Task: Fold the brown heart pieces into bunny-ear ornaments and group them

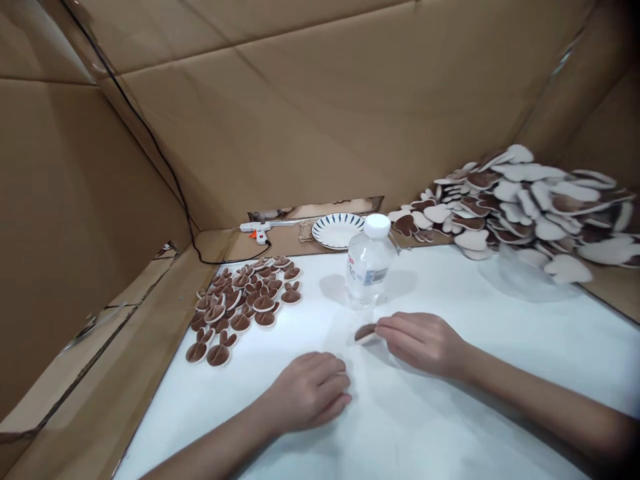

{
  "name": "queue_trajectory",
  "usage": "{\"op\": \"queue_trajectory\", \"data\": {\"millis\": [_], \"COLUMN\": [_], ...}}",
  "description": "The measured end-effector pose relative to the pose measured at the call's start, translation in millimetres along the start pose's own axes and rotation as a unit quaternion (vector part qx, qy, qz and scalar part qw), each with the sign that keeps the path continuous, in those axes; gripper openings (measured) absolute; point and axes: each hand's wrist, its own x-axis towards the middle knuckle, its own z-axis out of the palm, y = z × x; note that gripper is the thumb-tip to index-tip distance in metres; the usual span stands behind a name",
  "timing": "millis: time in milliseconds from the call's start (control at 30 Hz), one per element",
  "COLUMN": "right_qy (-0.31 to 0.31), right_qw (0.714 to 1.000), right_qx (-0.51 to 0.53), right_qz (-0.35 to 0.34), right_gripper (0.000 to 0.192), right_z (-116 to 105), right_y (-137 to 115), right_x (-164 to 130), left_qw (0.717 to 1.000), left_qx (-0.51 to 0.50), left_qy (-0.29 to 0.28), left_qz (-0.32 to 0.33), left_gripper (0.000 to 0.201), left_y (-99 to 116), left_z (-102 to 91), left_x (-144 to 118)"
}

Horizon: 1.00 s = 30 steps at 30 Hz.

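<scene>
My right hand (420, 341) pinches a bunny-shaped felt piece (366, 333), tilted just above the white tabletop, brown side up with a pale edge. Its far end lies hidden behind my fingers. To the left and nearer to me, my left hand (317, 391) rests with its fingers curled in; whatever may be inside them is hidden. A clear plastic bottle (369, 267) with a white cap stands just beyond my right hand. Several brown bunny-shaped pieces (240, 321) with pale edges lie heaped at the left of the table.
Brown and white felt cutouts (525, 200) form a large pile at the back right, beside a clear plastic dish (520, 277). At the back are a glue gun (261, 231) with a black cord (165, 153) and a striped plate (337, 233). Cardboard walls (300, 120) surround the table.
</scene>
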Motion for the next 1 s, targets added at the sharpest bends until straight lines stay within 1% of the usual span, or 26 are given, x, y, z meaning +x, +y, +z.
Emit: {"op": "queue_trajectory", "data": {"millis": [100, 167, 300, 333, 433, 567, 667, 733, 800, 900, 1000], "right_qy": [0.039, 0.042, 0.000, -0.011, -0.036, -0.060, -0.072, -0.078, -0.080, -0.072, -0.071], "right_qw": [0.999, 0.999, 0.999, 0.999, 0.998, 0.988, 0.973, 0.960, 0.944, 0.925, 0.918], "right_qx": [-0.018, -0.018, 0.020, 0.028, 0.052, 0.136, 0.203, 0.248, 0.283, 0.301, 0.299], "right_qz": [-0.013, -0.019, -0.043, -0.038, -0.004, 0.049, 0.081, 0.106, 0.148, 0.221, 0.250], "right_gripper": [0.025, 0.025, 0.028, 0.028, 0.026, 0.026, 0.025, 0.020, 0.013, 0.010, 0.017], "right_z": [2, 3, 7, 8, 8, 5, 1, -1, -2, 0, 4], "right_y": [-4, -8, -16, -19, -26, -31, -33, -34, -37, -42, -45], "right_x": [-6, -8, -10, -10, -12, -12, -9, -6, -2, 1, 1], "left_qw": [0.999, 0.999, 0.999, 0.999, 0.998, 0.993, 0.992, 0.991, 0.990, 0.988, 0.987], "left_qx": [-0.011, -0.016, -0.018, -0.019, -0.034, -0.071, -0.082, -0.089, -0.097, -0.118, -0.131], "left_qy": [-0.007, -0.015, 0.001, 0.004, 0.003, 0.003, 0.014, 0.018, 0.019, 0.022, 0.030], "left_qz": [-0.031, -0.037, -0.032, -0.031, -0.049, -0.092, -0.098, -0.100, -0.105, -0.101, -0.094], "left_gripper": [0.013, 0.013, 0.013, 0.014, 0.018, 0.023, 0.026, 0.026, 0.023, 0.018, 0.019], "left_y": [6, 9, 7, 6, 5, 4, 2, 1, 1, 3, 4], "left_z": [0.7, -2.0, -3.5, -2.3, 2.5, 8.2, 11.3, 12.3, 12.3, 11.7, 13.2], "left_x": [-4, -6, -5, -4, 0, 7, 10, 10, 10, 11, 16]}}
